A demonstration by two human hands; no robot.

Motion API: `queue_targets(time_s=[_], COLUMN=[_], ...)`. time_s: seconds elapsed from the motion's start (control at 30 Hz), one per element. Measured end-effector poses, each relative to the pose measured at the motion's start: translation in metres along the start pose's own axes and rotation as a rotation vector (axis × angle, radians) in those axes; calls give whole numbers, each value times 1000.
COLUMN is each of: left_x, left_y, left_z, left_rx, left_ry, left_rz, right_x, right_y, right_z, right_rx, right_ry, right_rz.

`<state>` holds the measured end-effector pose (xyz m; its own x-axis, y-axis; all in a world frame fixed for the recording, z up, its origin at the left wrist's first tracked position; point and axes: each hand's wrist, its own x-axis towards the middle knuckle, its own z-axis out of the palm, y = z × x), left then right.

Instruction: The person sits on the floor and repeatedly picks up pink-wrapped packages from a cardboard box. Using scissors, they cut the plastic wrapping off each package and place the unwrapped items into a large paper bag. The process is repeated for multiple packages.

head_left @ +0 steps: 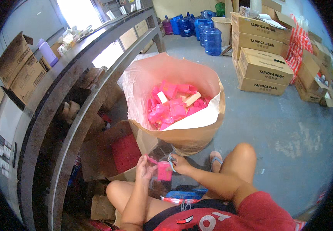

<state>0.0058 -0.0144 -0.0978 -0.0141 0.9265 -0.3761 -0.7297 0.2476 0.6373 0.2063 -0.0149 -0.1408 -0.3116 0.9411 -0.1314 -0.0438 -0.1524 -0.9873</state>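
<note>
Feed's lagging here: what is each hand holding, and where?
Left hand pinches the pink packet at its top edge; right hand grips scissors by the handles.

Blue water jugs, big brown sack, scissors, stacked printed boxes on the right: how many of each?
Blue water jugs: about 6, they overlap at the back
Big brown sack: 1
Scissors in the right hand: 1
Stacked printed boxes: 4
Total: about 12
</note>
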Motion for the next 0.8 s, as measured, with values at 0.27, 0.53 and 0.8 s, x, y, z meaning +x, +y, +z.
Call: queue_targets(time_s=[0.27,0.53,0.8], left_x=[-30,-124,-31], left_y=[12,167,150], left_z=[49,201,309], left_rx=[10,192,1670], left_ry=[19,-229,-224], left_rz=[574,1455,1506], right_x=[2,-1,-6], right_y=[-51,-14,-8], right_z=[14,13,15], right_rx=[0,-473,-571], right_ry=[-135,-92,-62], right_rz=[70,-22,-197])
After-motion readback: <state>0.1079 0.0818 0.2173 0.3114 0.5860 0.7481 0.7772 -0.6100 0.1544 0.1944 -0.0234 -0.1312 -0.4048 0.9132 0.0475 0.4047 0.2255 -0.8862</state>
